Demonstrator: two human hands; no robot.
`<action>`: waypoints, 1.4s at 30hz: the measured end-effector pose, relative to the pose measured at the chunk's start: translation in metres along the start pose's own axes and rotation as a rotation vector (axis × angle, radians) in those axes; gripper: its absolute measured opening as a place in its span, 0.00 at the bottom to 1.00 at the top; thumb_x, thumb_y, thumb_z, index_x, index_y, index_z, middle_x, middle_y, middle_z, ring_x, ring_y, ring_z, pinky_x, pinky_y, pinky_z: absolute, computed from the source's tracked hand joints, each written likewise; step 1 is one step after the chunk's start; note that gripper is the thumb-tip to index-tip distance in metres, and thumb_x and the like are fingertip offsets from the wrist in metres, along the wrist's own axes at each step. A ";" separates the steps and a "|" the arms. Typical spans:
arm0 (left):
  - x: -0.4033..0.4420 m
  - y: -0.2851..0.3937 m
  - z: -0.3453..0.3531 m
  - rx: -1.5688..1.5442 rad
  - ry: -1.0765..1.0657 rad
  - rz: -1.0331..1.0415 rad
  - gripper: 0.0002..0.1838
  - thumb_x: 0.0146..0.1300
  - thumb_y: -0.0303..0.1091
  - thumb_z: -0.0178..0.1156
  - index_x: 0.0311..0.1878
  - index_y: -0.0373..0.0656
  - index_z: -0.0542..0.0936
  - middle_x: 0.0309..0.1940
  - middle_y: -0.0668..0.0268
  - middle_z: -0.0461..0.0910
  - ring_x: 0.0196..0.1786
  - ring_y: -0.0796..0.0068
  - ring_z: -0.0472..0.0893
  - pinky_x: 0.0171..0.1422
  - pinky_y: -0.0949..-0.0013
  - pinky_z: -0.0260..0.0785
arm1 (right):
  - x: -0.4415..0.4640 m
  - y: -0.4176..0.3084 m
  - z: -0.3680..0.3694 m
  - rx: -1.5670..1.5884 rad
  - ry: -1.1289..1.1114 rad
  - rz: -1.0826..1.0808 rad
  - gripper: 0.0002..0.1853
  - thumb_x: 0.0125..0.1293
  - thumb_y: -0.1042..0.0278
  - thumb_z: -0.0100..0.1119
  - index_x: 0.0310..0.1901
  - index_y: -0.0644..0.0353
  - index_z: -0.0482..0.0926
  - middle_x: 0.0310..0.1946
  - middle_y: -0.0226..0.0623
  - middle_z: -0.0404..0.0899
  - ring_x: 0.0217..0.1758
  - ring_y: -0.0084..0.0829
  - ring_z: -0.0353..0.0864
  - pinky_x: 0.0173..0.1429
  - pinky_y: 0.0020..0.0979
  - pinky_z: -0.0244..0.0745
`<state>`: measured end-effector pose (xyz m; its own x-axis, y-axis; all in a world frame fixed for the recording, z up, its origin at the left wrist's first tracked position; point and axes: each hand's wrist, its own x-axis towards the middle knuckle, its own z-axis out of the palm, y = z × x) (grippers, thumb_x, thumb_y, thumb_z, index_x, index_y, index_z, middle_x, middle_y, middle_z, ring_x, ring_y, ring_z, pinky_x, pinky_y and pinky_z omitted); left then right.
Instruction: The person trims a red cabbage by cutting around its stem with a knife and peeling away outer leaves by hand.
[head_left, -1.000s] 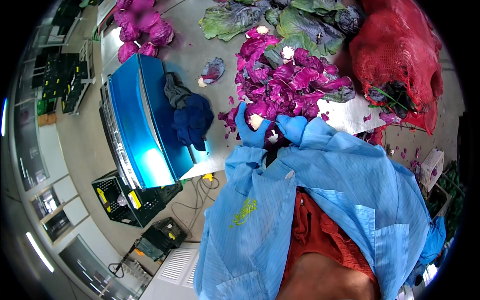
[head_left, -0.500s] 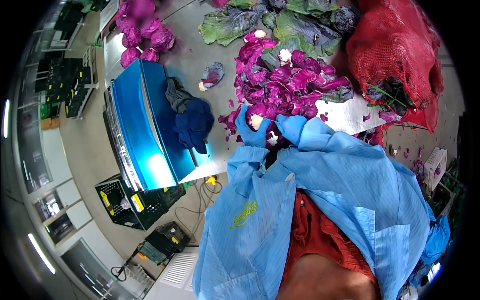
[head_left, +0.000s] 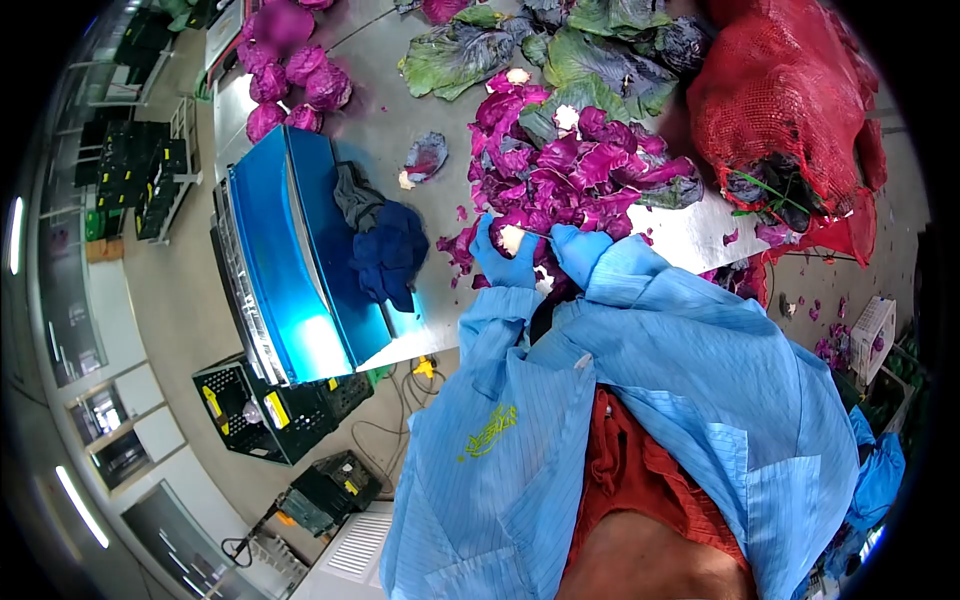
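My left hand [head_left: 503, 258], in a blue glove, curls round a red cabbage [head_left: 511, 240], its pale cut stem end showing between thumb and fingers. Most of that cabbage is hidden by the hand and sleeve. My right hand [head_left: 580, 254], also gloved in blue, is closed just to the right. A thin blade, seemingly a knife [head_left: 538, 235], runs from it towards the stem end; the handle is hidden in the fist. Just beyond both hands lies a heap of purple cabbage leaves [head_left: 590, 170] with white stem pieces among them.
Whole red cabbages [head_left: 326, 87] sit at the table's far left. A blue box-shaped appliance [head_left: 290, 250] stands left, with dark blue cloth [head_left: 388, 255] beside it. Green outer leaves [head_left: 455, 60] lie at the back. A red mesh sack [head_left: 780, 100] is at right. Black crates [head_left: 270, 415] are on the floor.
The view has shifted very slightly. Both hands stay at the cabbage, the right hand a touch closer to the left; nothing has been let go.
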<state>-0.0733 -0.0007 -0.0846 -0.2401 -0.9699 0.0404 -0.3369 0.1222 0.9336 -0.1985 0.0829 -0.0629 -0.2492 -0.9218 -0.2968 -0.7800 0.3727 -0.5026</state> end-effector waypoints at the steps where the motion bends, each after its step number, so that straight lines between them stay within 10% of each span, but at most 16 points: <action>1: 0.000 0.001 0.000 0.007 0.003 -0.009 0.42 0.41 0.33 0.75 0.64 0.43 0.68 0.53 0.56 0.65 0.56 0.58 0.70 0.64 0.60 0.63 | 0.000 0.000 0.001 0.002 0.003 0.000 0.12 0.71 0.57 0.44 0.41 0.57 0.71 0.28 0.51 0.79 0.28 0.53 0.81 0.31 0.51 0.73; 13: -0.002 -0.002 -0.002 0.018 0.011 0.019 0.40 0.42 0.34 0.76 0.62 0.43 0.70 0.53 0.56 0.67 0.56 0.59 0.70 0.63 0.59 0.63 | 0.010 0.016 0.017 0.035 0.201 0.014 0.12 0.71 0.58 0.44 0.42 0.57 0.72 0.28 0.51 0.79 0.29 0.53 0.81 0.32 0.51 0.74; 15: -0.006 -0.009 -0.005 0.015 0.003 0.091 0.41 0.41 0.34 0.76 0.62 0.43 0.70 0.53 0.56 0.67 0.56 0.59 0.70 0.63 0.59 0.63 | 0.012 0.011 -0.020 0.132 0.176 0.277 0.13 0.72 0.58 0.44 0.44 0.58 0.72 0.31 0.51 0.80 0.33 0.53 0.81 0.34 0.50 0.74; 19: -0.007 -0.004 -0.011 0.005 -0.063 0.070 0.43 0.40 0.33 0.77 0.63 0.43 0.69 0.54 0.58 0.67 0.57 0.61 0.70 0.65 0.61 0.62 | 0.007 -0.008 -0.024 0.397 0.321 -0.011 0.15 0.70 0.53 0.46 0.47 0.55 0.70 0.31 0.50 0.80 0.33 0.53 0.81 0.37 0.50 0.74; 34: -0.013 -0.008 -0.035 0.057 -0.229 0.042 0.52 0.32 0.37 0.79 0.65 0.44 0.63 0.60 0.53 0.62 0.64 0.54 0.63 0.68 0.56 0.58 | 0.033 -0.002 -0.026 0.282 -0.163 -0.063 0.32 0.61 0.41 0.56 0.58 0.59 0.73 0.52 0.50 0.74 0.50 0.47 0.79 0.53 0.43 0.74; 42: -0.005 0.014 -0.031 0.294 -0.195 0.114 0.46 0.33 0.40 0.80 0.59 0.43 0.69 0.56 0.55 0.65 0.59 0.54 0.68 0.65 0.56 0.63 | 0.019 -0.003 -0.021 0.310 0.044 -0.068 0.16 0.70 0.53 0.47 0.46 0.57 0.71 0.39 0.49 0.78 0.34 0.53 0.80 0.39 0.50 0.74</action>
<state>-0.0490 -0.0010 -0.0608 -0.4504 -0.8918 0.0430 -0.5387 0.3099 0.7834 -0.2132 0.0620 -0.0503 -0.2322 -0.9470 -0.2218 -0.5853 0.3182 -0.7458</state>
